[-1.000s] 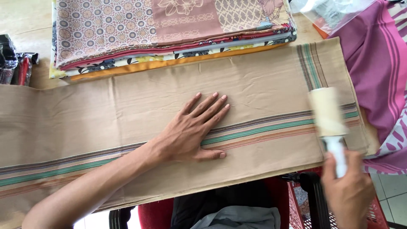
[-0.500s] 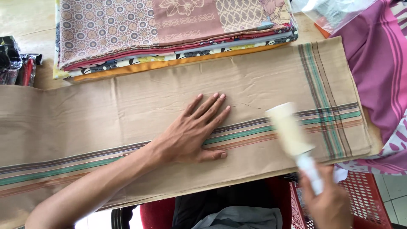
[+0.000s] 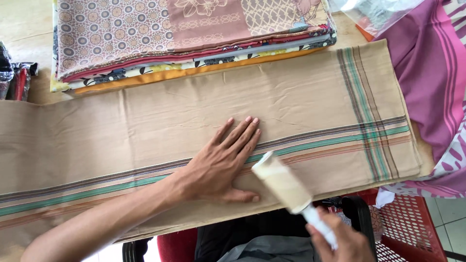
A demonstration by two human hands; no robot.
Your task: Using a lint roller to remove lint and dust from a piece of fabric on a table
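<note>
At the far left edge, dark shiny wrapped packets (image 3: pixel 14 77) with a touch of red are seen on the wooden table (image 3: pixel 26 29); their contents cannot be told. Beside them, at the top, a stack of folded patterned cloths (image 3: pixel 189 39) is laid, with circles, flowers and lattice prints above an orange bottom layer. Across the middle, the tan cloth (image 3: pixel 160 131) is spread flat, marked by green and brown stripes along its length and across its right end. The left hand (image 3: pixel 221 167) is pressed on it palm down, fingers fully spread, nothing gripped. Just right of that hand, the lint roller (image 3: pixel 284 184) is set slantwise on the near edge of the cloth, its cream sticky drum touching the fabric. Its white handle is closed in the right hand (image 3: pixel 340 242), low in the picture, partly cut off.

The rolling is judged best done in straight, overlapping strokes away from the flat hand, with the cloth held taut so that no fold is dragged up.

At the upper right, a clear plastic bag (image 3: pixel 378 14) is shown lying over a magenta striped cloth (image 3: pixel 432 82). Below it, a red mesh basket (image 3: pixel 407 228) is visible.
</note>
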